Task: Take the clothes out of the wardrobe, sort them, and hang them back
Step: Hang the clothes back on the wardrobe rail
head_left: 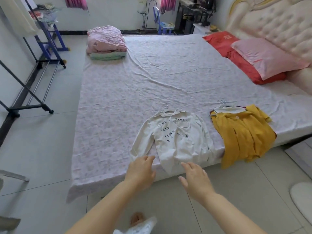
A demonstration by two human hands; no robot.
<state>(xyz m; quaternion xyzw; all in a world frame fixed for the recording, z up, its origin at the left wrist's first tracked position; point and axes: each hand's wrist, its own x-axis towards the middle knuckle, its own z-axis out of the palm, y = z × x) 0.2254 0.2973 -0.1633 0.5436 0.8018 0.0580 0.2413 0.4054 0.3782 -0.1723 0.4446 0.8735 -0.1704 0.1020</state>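
Clothes: two pieces, apparently laid flat for sorting on your wide bed with the creased pink floral cotton sheet [152, 73].
Mustard-yellow crinkled blouse [244, 132]: hem draping over the bed edge.
Cream soft shirt with black lettering [175, 141]: thin wire hanger [166, 106] left in, likely for rehanging.
Your left hand [141, 171] and right hand [195, 179]: fingers loosely spread, holding nothing, at the cream shirt's hem.

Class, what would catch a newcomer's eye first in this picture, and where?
The mustard-yellow garment, draped over the near edge of the bed right of the white lettered shirt, stands out most. The left hand and right hand reach open toward that shirt's hem. A red pillow lies by the headboard.
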